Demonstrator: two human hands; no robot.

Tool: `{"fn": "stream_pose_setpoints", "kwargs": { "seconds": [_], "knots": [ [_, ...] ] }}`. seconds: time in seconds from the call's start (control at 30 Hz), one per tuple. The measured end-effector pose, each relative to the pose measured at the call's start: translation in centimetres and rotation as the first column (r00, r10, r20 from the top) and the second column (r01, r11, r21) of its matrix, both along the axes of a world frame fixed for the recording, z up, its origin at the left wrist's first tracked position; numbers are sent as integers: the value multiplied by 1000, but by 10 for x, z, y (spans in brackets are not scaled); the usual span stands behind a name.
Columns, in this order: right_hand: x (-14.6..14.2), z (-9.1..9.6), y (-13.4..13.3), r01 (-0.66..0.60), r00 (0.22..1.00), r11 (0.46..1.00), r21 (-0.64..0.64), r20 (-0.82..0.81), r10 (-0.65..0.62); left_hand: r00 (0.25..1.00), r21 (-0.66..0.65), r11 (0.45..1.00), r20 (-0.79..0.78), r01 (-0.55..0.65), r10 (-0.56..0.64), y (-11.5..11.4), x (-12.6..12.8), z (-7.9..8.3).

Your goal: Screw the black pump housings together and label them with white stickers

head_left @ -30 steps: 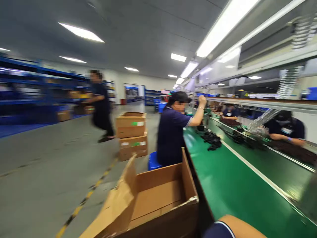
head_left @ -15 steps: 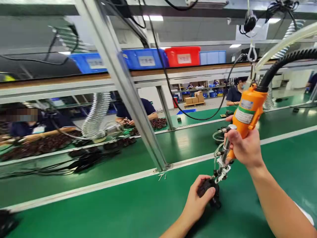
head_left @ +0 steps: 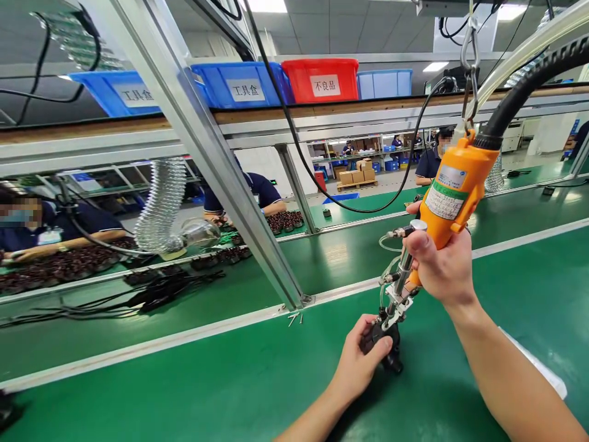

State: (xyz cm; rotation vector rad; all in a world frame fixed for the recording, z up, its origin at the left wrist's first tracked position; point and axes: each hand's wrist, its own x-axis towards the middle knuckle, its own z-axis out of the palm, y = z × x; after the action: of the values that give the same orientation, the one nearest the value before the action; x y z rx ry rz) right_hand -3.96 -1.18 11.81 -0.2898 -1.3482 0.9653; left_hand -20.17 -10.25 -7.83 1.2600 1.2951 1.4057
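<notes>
My right hand (head_left: 444,264) is wrapped round an orange electric screwdriver (head_left: 453,184), which hangs tilted from a metal hook (head_left: 470,67). Its silver tip assembly (head_left: 399,294), with thin clear air tubes, points down onto a small black plastic part (head_left: 391,355). That part rests on the green bench, gripped between the thumb and fingers of my left hand (head_left: 361,359). The tool's nose meets the top of the black part; the exact contact point is hidden. A few small screws (head_left: 294,319) lie on the bench to the left, by the foot of the metal post.
A slanting aluminium post (head_left: 221,166) rises left of my hands. Blue bins (head_left: 246,86) and a red bin (head_left: 319,83) stand on the shelf above. Black cables (head_left: 161,294) lie at left; co-workers sit across the bench. A white object (head_left: 536,362) lies beyond my right forearm.
The view has shifted slightly, so both hands and the tool appear a little further left. My holds on the black part and the screwdriver are unchanged.
</notes>
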Motion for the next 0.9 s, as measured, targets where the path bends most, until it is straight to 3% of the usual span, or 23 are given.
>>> {"fn": "stream_pose_setpoints", "kwargs": {
  "seconds": [0.2, 0.53, 0.9],
  "knots": [
    [1, 1, -2, -19, 1000, 1000, 18, 22, 19, 998, -4, 1000, 63, 27, -27, 3, -3, -7],
    [-29, -16, 4, -44, 988, 996, -72, 145, 54, 999, -27, 1000, 41, -14, 15, 2, 3, -1],
    [-25, -26, 12, 29, 996, 998, -51, 91, -24, 997, 33, 999, 81, -1, -2, 4, 6, -9]
  ]
}}
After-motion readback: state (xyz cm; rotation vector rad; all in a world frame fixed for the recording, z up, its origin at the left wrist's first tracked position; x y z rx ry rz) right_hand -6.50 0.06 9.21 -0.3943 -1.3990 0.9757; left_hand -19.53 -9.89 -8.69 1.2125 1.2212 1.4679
